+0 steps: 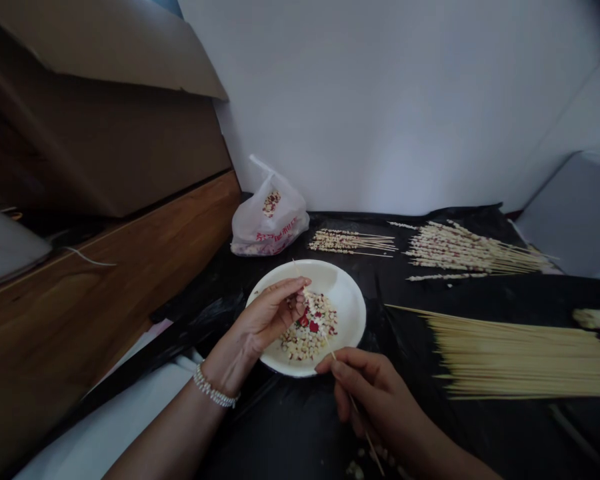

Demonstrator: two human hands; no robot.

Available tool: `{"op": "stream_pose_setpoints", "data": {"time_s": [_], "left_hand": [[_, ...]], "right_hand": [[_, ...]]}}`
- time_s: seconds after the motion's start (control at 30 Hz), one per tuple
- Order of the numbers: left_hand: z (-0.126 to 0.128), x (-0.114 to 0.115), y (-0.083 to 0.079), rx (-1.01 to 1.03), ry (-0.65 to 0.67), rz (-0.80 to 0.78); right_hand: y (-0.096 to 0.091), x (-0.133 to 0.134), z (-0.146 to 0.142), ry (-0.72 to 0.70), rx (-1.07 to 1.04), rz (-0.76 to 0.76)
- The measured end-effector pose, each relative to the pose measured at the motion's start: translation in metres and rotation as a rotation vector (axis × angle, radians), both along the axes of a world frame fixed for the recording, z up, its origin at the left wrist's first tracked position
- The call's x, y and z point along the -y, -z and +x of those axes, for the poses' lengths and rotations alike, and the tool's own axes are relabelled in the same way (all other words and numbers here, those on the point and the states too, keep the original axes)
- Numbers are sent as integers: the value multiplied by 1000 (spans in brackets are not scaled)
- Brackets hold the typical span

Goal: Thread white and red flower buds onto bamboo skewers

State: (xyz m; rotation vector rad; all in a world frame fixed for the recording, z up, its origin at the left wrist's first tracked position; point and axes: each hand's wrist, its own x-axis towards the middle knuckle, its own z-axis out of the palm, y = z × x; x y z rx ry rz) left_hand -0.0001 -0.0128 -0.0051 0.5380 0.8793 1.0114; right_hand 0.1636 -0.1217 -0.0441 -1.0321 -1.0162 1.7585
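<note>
My right hand (375, 397) is closed on a thin bamboo skewer (325, 337) that slants up across a white bowl (350, 293). Small white pieces are threaded near the skewer's upper end. My left hand (270, 313), with a bead bracelet at the wrist, pinches those threaded pieces over the bowl's left side. The bowl holds small white and red food pieces (307, 333) and sits on black plastic sheeting (290, 427).
A pile of bare bamboo skewers (520, 357) lies at right. Two heaps of loaded skewers (465, 253) (350, 241) lie behind the bowl. A white plastic bag (269, 223) stands by the wall. A wooden panel (95, 293) and cardboard box (110, 113) flank the left.
</note>
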Motion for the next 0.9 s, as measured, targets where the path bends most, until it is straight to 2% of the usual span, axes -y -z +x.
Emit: {"op": "stream_pose_setpoints", "data": {"time_s": [0.23,0.4,0.57,0.73,0.8,0.9], "left_hand": [[-3,0,-1,-72,49,73],[-2,1,4,-26,67,65],[1,-6,4,154,-124,-164],[-3,-11,-5,142,-329,-287],[-4,-10,-6,128,-355,-302],[-3,-7,-6,138,-312,-310]], "right_hand": [[-2,3,-1,-12,32,-18],[1,1,1,3,26,7],[2,-2,4,24,-18,6],[5,0,4,-3,-35,-2],[6,1,3,-6,-38,6],[7,1,3,-12,-27,4]]}}
